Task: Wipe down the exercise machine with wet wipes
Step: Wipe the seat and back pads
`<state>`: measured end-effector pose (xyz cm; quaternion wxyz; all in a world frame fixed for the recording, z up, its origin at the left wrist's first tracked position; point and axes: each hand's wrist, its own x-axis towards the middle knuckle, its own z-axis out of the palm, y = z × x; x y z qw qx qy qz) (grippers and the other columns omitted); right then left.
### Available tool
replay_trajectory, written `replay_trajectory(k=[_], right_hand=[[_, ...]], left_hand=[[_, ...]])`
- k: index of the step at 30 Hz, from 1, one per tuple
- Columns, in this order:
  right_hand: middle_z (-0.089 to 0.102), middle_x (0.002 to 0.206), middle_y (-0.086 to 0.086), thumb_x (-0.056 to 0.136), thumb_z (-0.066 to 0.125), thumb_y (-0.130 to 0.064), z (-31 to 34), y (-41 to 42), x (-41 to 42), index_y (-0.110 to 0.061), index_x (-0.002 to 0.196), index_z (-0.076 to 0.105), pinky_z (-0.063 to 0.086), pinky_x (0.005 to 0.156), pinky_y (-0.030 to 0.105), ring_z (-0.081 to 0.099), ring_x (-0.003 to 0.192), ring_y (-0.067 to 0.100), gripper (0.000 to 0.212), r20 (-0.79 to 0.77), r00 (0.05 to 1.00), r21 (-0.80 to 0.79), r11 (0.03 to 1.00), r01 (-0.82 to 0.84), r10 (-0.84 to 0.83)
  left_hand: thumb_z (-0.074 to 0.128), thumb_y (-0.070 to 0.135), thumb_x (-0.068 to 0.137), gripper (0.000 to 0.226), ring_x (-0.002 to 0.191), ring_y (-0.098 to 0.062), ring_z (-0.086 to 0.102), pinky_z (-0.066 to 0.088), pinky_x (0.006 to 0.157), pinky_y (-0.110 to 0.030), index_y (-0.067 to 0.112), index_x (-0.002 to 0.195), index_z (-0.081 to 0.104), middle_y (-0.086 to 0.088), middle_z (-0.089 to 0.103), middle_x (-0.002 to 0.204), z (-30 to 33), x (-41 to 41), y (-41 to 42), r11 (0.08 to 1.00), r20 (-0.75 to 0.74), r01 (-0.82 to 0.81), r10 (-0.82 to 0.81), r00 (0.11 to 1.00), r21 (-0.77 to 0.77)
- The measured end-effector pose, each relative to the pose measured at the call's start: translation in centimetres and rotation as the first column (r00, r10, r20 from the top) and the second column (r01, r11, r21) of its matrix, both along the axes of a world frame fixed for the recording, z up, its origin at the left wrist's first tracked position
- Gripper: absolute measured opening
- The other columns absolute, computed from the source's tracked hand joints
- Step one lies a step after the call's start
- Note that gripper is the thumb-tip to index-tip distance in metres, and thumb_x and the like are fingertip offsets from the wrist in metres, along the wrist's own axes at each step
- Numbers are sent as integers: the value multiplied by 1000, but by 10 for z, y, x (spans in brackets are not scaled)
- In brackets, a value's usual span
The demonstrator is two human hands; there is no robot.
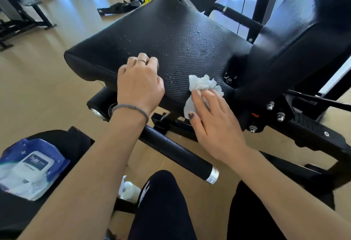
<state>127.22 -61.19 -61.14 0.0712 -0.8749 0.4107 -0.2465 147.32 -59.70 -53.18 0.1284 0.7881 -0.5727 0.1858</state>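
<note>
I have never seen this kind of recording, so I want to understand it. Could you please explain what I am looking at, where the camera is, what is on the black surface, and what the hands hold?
There is one picture, taken by a camera worn on the person's head, looking forward and down. No robot is here; you see a person's two bare arms in a gym.

The big black cushion is the seat pad of an exercise machine, and small water droplets lie on it. The right hand presses a crumpled white wipe against the pad's near edge, fingers fairly straight. The left hand rests on the pad with its fingers curled and holds nothing.

At lower left, a blue pack of wet wipes lies on another black surface. Below, a black padded bar with a silver end crosses in front of the person's legs.
</note>
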Motion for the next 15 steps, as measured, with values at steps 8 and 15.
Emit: replay_trajectory(k=[8,15], right_hand=[[33,143,7,105,35,-49,8,-11,11,-12,152,40,51,101,43,46,124,24,60,52,999,34,999,-13,11],[12,170,2,105,19,-56,1,-5,14,-16,163,17,8,127,34,10,157,21,70,-115,993,-30,1000,5,-8]], left_hand=[[50,24,95,27,122,-32,50,44,100,-47,13,119,59,-12,56,130,1,-2,-1,1000,-16,-19,19,1000,5],[50,24,95,27,122,-33,50,45,100,-47,13,119,59,-13,56,131,0,-1,0,1000,-26,-17,17,1000,11]])
